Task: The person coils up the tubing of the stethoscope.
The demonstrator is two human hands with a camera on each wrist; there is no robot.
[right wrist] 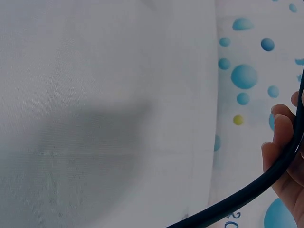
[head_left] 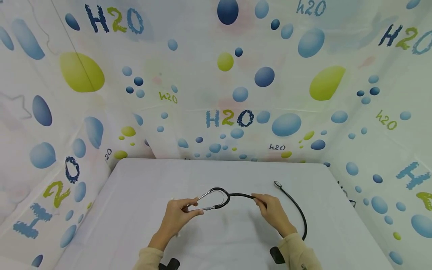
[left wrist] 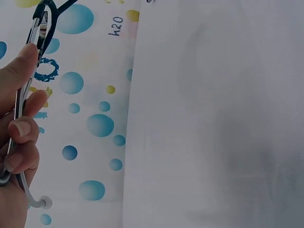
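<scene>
A stethoscope (head_left: 221, 204) with black tubing and silver ear tubes is held up between both hands over the table. My left hand (head_left: 179, 215) grips the metal ear tubes; in the left wrist view its fingers (left wrist: 21, 128) curl round them, and a pale eartip (left wrist: 46, 202) sticks out below. My right hand (head_left: 273, 213) pinches the black tubing (right wrist: 237, 197) past the fork. From there the tube drops behind the right forearm and curves up to the chest piece (head_left: 278, 184) at the right, which appears to lie on the table.
The white-covered table (head_left: 152, 180) spreads under both hands. A patterned curtain with drops and lettering (head_left: 229, 118) hangs behind it and at both sides. Dark straps or devices (head_left: 276, 255) sit at both wrists, below the sleeves (head_left: 298, 251).
</scene>
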